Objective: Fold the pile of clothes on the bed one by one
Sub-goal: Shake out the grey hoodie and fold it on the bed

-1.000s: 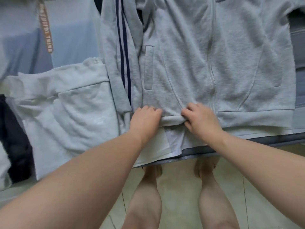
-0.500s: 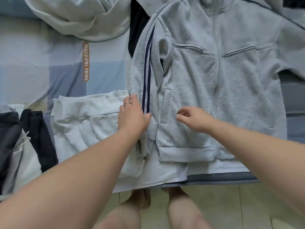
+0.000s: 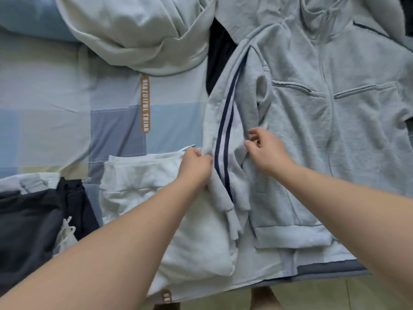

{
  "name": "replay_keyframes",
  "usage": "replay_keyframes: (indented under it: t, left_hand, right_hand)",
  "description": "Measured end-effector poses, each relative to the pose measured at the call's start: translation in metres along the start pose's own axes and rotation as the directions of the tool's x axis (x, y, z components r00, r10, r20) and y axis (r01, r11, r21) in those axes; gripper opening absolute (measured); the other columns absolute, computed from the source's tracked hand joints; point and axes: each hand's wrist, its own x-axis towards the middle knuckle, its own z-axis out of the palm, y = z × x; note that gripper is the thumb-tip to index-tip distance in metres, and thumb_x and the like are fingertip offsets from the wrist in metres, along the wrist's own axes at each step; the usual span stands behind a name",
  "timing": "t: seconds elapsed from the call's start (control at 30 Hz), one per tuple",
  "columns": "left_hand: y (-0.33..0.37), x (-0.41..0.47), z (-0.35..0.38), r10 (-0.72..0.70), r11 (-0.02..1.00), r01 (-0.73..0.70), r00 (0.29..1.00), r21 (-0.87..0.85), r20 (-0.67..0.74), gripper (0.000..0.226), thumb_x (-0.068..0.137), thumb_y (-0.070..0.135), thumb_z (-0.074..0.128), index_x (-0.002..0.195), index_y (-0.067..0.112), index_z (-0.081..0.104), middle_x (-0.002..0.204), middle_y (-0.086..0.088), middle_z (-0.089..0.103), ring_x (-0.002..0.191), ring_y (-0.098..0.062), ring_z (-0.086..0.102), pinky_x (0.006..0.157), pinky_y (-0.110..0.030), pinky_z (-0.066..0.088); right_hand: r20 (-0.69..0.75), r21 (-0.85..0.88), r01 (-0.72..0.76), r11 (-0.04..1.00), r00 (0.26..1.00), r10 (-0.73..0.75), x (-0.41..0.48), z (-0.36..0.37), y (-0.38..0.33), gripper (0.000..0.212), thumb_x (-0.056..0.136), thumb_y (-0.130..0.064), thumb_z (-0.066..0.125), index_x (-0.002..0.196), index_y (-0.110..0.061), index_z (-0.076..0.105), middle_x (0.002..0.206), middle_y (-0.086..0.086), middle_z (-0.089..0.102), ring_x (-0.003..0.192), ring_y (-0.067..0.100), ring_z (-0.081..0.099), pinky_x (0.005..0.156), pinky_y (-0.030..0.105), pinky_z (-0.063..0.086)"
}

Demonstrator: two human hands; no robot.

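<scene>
The grey jacket [image 3: 335, 135] is laid flat on the bed [image 3: 55, 121] at two o'clock. Its striped sleeve [image 3: 225, 130] is gripped by the left hand [image 3: 196, 166], with the right hand [image 3: 268, 151] loosely spread. The sleeve fold is judged in hand; next the sleeve must be laid inward.

Folded garment [image 3: 138, 182] just left of jacket [image 3: 335, 142], both on bed [image 3: 55, 108]

We are in a home bedroom: a bed [image 3: 67, 121] with a blue patchwork sheet [image 3: 116, 130] carries loose and folded clothes [image 3: 143, 182], and pale floor tiles [image 3: 335, 296] show beneath its edge.
</scene>
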Motion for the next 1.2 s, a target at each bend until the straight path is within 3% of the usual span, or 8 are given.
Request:
replay_keyframes:
  t: [0.13, 0.3, 0.37, 0.47, 0.6, 0.7, 0.9, 1.2]
  left_hand:
    - [0.02, 0.023, -0.101, 0.058, 0.997, -0.063, 0.993, -0.046, -0.101, 0.011, 0.095, 0.021, 0.061, 0.088, 0.018, 0.053, 0.086, -0.006, 0.06, 0.079, -0.022, 0.055, 0.068, -0.033, 0.043]
    - [0.056, 0.061, -0.22, 0.226, 0.873, -0.149, 0.967, 0.465, -0.115, 0.03, 0.087, 0.049, 0.072, 0.095, 0.022, 0.061, 0.089, 0.004, 0.062, 0.08, -0.017, 0.057, 0.075, -0.032, 0.039]
    - [0.056, 0.077, -0.249, 0.256, 0.777, -0.088, 0.949, 0.624, -0.184, 0.024, 0.088, 0.041, 0.07, 0.1, 0.021, 0.062, 0.102, -0.002, 0.066, 0.092, -0.026, 0.058, 0.075, -0.034, 0.042]
    - [0.042, 0.093, -0.269, 0.367, 0.664, -0.046, 0.89, 0.747, -0.272, 0.02, 0.094, 0.023, 0.06, 0.114, 0.022, 0.059, 0.124, -0.007, 0.061, 0.115, -0.032, 0.054, 0.093, -0.041, 0.045]
    - [0.022, 0.108, -0.257, 0.515, 0.583, -0.291, 0.855, 0.758, -0.068, 0.025, 0.097, 0.031, 0.06, 0.121, 0.025, 0.062, 0.128, -0.002, 0.059, 0.119, -0.028, 0.053, 0.099, -0.043, 0.044]
    - [0.014, 0.122, -0.244, 0.471, 0.535, -0.308, 0.882, 0.787, 0.024, 0.031, 0.099, 0.045, 0.056, 0.126, 0.032, 0.063, 0.128, -0.001, 0.06, 0.12, -0.026, 0.054, 0.101, -0.042, 0.042]
    - [-0.003, 0.141, -0.22, 0.406, 0.562, -0.185, 0.911, 0.806, -0.074, 0.041, 0.088, 0.059, 0.065, 0.123, 0.04, 0.059, 0.131, 0.003, 0.049, 0.125, -0.027, 0.04, 0.098, -0.045, 0.029]
    - [0.002, 0.161, -0.208, 0.276, 0.639, -0.054, 0.947, 0.767, -0.164, 0.026, 0.091, 0.052, 0.066, 0.079, 0.031, 0.055, 0.107, 0.008, 0.054, 0.119, -0.023, 0.037, 0.087, -0.04, 0.022]
  right_hand:
    - [-0.067, -0.062, 0.064, 0.996, 0.995, -0.068, 0.001, 0.014, -0.051, 0.047, 0.099, -0.033, 0.054, 0.145, -0.021, 0.047, 0.144, 0.01, 0.046, 0.133, 0.032, 0.043, 0.113, 0.047, 0.033]
    - [-0.008, -0.308, 0.13, 0.942, 0.99, -0.139, 0.024, 0.043, -0.125, 0.055, 0.098, -0.043, 0.049, 0.15, -0.03, 0.037, 0.144, 0.006, 0.05, 0.132, 0.035, 0.043, 0.105, 0.05, 0.033]
    - [0.036, -0.369, 0.12, 0.922, 0.993, -0.114, 0.036, 0.058, -0.149, 0.058, 0.098, -0.045, 0.048, 0.152, -0.031, 0.034, 0.141, 0.006, 0.055, 0.131, 0.036, 0.046, 0.104, 0.05, 0.034]
    - [0.063, -0.443, 0.127, 0.887, 0.992, -0.11, 0.053, 0.08, -0.169, 0.054, 0.097, -0.043, 0.046, 0.149, -0.03, 0.036, 0.13, 0.007, 0.061, 0.123, 0.036, 0.05, 0.1, 0.048, 0.035]
    - [-0.171, -0.528, 0.188, 0.828, 0.931, -0.321, 0.075, 0.096, -0.181, 0.039, 0.095, -0.033, 0.054, 0.132, -0.022, 0.054, 0.125, 0.01, 0.057, 0.114, 0.037, 0.05, 0.092, 0.045, 0.036]
    - [-0.297, -0.571, 0.225, 0.79, 0.84, -0.454, 0.094, 0.099, -0.189, 0.035, 0.094, -0.03, 0.058, 0.128, -0.024, 0.06, 0.126, 0.008, 0.055, 0.115, 0.036, 0.048, 0.092, 0.045, 0.033]
    - [0.026, -0.673, 0.274, 0.687, 0.937, -0.348, 0.124, 0.106, -0.194, 0.031, 0.096, -0.035, 0.053, 0.126, -0.033, 0.061, 0.127, 0.002, 0.057, 0.12, 0.031, 0.049, 0.099, 0.046, 0.031]
    - [0.046, -0.665, 0.297, 0.686, 0.932, -0.359, 0.14, 0.115, -0.191, 0.034, 0.093, -0.02, 0.057, 0.126, -0.03, 0.053, 0.122, 0.004, 0.056, 0.11, 0.033, 0.056, 0.093, 0.046, 0.036]
